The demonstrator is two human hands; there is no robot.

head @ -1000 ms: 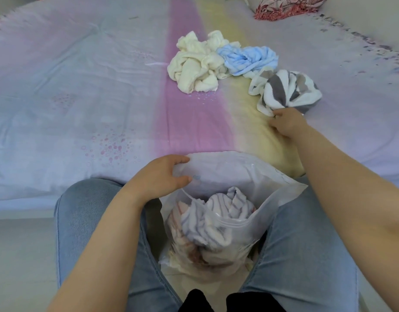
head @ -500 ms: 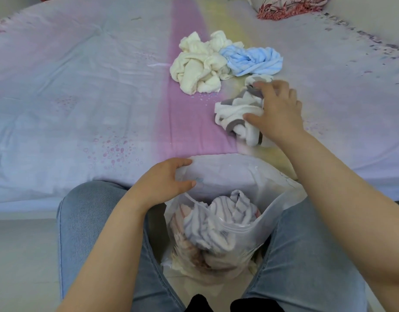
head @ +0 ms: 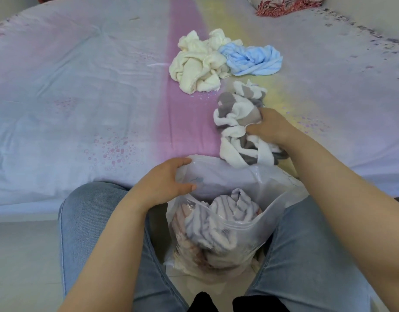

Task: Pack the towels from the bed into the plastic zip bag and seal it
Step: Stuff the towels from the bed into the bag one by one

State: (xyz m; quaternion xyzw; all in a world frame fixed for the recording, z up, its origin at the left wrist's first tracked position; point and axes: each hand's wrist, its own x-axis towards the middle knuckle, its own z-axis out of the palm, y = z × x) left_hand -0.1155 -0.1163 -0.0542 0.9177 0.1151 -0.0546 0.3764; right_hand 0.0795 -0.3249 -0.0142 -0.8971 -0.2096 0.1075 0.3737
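Observation:
A clear plastic zip bag (head: 230,176) stands open between my knees, with a lilac-striped towel (head: 223,219) and other cloths inside. My left hand (head: 164,183) pinches the bag's far left rim and holds the mouth apart. My right hand (head: 270,127) grips a grey-and-white striped towel (head: 234,122), which hangs just beyond the bag's far rim. A crumpled cream towel (head: 196,66) and a light blue towel (head: 252,59) lie further back on the bed.
The bed (head: 81,97) has a pale lilac sheet with a pink and yellow stripe down its middle. A red patterned pillow (head: 284,5) lies at the far right corner. My knees in jeans (head: 86,221) flank the bag above the pale floor.
My right hand has pulled the grey-and-white towel from beside the blue one toward me, down to the bag's far rim. My left hand has stayed on the bag.

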